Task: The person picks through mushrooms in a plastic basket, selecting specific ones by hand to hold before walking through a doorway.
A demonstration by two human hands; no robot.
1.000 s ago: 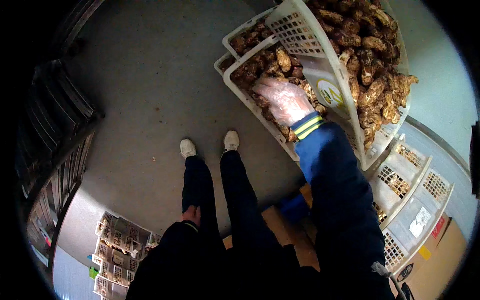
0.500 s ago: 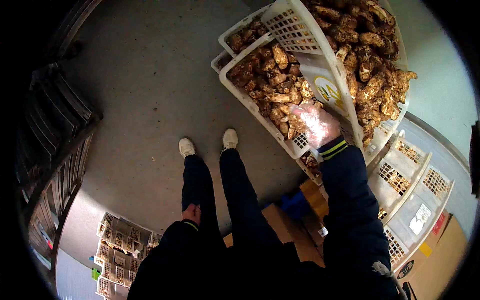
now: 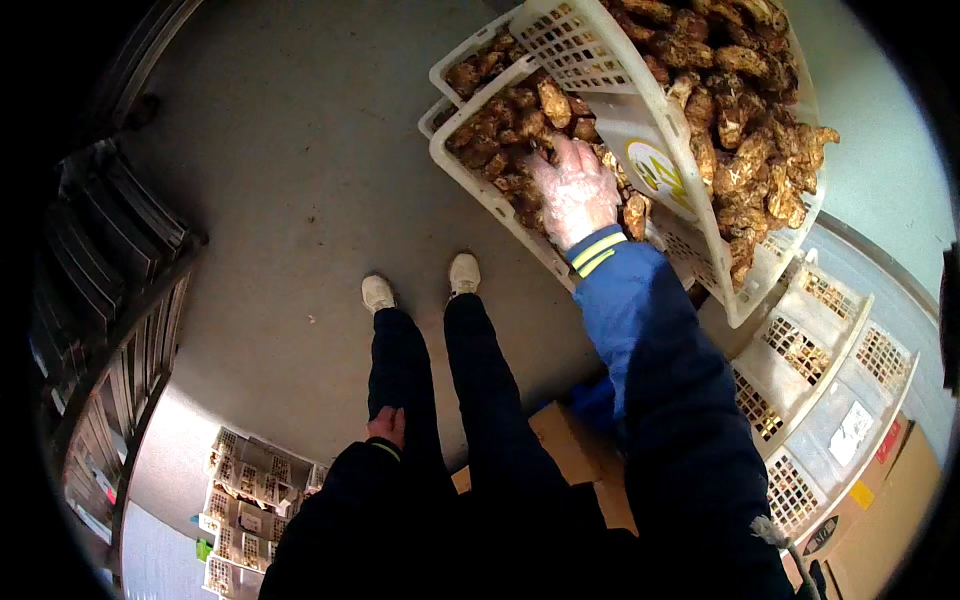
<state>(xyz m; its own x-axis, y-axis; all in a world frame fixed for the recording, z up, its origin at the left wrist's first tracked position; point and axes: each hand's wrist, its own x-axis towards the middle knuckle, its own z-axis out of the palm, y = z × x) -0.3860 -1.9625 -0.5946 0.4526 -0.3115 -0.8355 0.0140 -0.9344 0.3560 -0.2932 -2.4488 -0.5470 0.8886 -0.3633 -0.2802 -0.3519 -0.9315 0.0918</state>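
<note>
My right hand point(image 3: 577, 192), in a clear plastic glove, is down on brown, thick-stemmed mushrooms point(image 3: 502, 130) in a white plastic crate point(image 3: 490, 205). Its fingers are spread among them; the tips are partly hidden, and I see nothing gripped. Beside and above this one, another white crate point(image 3: 715, 255) is heaped with larger-looking mushrooms point(image 3: 745, 160), and its perforated wall stands just right of my hand. Low beside my left thigh hangs my left hand point(image 3: 388, 428), small in view, its fingers loosely curled with nothing seen in them.
More white crates point(image 3: 815, 350) stand at the right, next to a cardboard box point(image 3: 885, 510). A blue item point(image 3: 593, 402) and brown cardboard point(image 3: 570, 440) lie behind my right arm. Stacked crates point(image 3: 240, 510) stand lower left, a dark rack point(image 3: 120, 270) at the left. My shoes point(image 3: 463, 272) are on grey floor.
My right hand has moved left and farther away, from the crate's near right corner to the middle of its mushrooms. My left hand stays by my thigh.
</note>
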